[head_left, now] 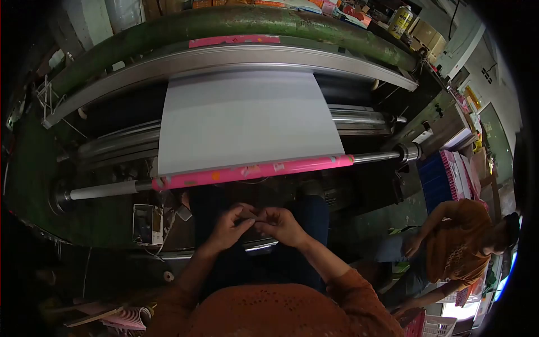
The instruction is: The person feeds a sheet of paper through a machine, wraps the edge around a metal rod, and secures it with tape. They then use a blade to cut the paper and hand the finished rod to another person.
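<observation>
My left hand (230,229) and my right hand (282,227) meet in front of my lap, their fingers bent and pinched together. A small thing may be between the fingertips, but it is too small to make out. Just beyond the hands, apart from them, a pink patterned roll (255,171) lies across on a metal shaft (377,158). From the roll a wide white sheet (250,118) stretches back up under a metal bar (236,58).
A long green roller (236,25) crosses the back. At the left are a white sleeve on the shaft (104,191) and a small open box (148,224). Another person (460,241) in an orange-brown top is at the right, near blue and pink stacked material (441,177).
</observation>
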`<state>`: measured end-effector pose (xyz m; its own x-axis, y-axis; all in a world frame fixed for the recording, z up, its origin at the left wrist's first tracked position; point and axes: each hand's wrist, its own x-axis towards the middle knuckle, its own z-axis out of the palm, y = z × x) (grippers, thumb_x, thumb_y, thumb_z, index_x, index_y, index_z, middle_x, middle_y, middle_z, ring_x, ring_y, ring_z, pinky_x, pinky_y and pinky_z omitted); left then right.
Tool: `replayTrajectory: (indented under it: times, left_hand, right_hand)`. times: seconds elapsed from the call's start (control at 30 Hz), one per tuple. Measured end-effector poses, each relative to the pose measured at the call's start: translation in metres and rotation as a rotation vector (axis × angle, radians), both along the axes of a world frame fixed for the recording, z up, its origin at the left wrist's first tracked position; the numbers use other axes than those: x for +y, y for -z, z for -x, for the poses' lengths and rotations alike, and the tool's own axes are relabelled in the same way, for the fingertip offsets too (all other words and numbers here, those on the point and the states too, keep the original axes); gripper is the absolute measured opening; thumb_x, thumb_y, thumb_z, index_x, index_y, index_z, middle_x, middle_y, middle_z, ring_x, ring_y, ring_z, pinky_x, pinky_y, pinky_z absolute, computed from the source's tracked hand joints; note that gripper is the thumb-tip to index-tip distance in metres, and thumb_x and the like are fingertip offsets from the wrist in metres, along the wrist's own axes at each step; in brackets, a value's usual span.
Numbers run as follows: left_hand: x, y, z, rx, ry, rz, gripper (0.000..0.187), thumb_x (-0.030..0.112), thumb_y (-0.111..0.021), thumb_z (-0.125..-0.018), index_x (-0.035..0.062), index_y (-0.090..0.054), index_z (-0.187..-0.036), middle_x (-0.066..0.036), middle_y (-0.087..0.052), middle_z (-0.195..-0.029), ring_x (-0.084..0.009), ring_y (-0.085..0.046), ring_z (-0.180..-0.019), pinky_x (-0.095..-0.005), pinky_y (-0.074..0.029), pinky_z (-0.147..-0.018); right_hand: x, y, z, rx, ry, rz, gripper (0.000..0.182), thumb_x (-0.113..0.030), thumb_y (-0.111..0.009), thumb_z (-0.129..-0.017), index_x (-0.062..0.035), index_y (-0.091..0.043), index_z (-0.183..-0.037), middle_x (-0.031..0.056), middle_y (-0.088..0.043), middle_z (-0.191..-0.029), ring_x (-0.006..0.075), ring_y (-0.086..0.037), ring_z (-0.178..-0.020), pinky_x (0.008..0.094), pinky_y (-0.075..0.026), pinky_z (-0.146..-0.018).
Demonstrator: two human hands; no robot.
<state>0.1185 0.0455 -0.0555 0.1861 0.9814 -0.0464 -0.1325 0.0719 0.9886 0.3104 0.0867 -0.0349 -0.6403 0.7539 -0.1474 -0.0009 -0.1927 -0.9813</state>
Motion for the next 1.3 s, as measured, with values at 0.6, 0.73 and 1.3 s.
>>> replayTrajectory:
  times: [0.6,0.73,1.3]
  left_hand:
    - [-0.002,0.074,0.009,1.376,-0.271,-0.454,0.022,0.023,-0.067,-0.077,0.0046,-0.065,-0.088,-0.012,-0.058,-0.115,-0.0295,-0.046,-0.121,-0.0463,-0.032,-0.103]
    - [-0.003,0.07,0.009,1.386,-0.303,-0.463,0.022,0.024,-0.067,-0.077,0.0049,-0.065,-0.087,-0.012,-0.058,-0.113,-0.0287,-0.047,-0.119,-0.0453,-0.031,-0.104]
    - [0.007,0.039,-0.002,1.019,-0.191,-0.665,0.018,0.02,-0.069,-0.076,0.0052,-0.061,-0.083,-0.013,-0.06,-0.095,-0.0305,-0.057,-0.102,-0.0425,-0.047,-0.088]
  right_hand:
    - [-0.016,0.059,-0.071,-0.728,0.288,-0.836,0.009,-0.005,-0.063,-0.08,-0.0065,-0.06,-0.089,0.014,-0.062,-0.081,0.0341,-0.062,-0.076,0.04,-0.05,-0.065]
    - [-0.016,0.066,-0.072,-0.751,0.271,-0.831,0.011,-0.006,-0.063,-0.08,-0.0068,-0.061,-0.09,0.0137,-0.062,-0.08,0.0336,-0.062,-0.075,0.0398,-0.049,-0.063]
    - [0.108,-0.117,0.161,-0.353,-0.076,-1.064,0.007,-0.005,-0.067,-0.08,-0.0025,-0.064,-0.085,0.0123,-0.065,-0.075,0.0256,-0.063,-0.064,0.0319,-0.05,-0.061]
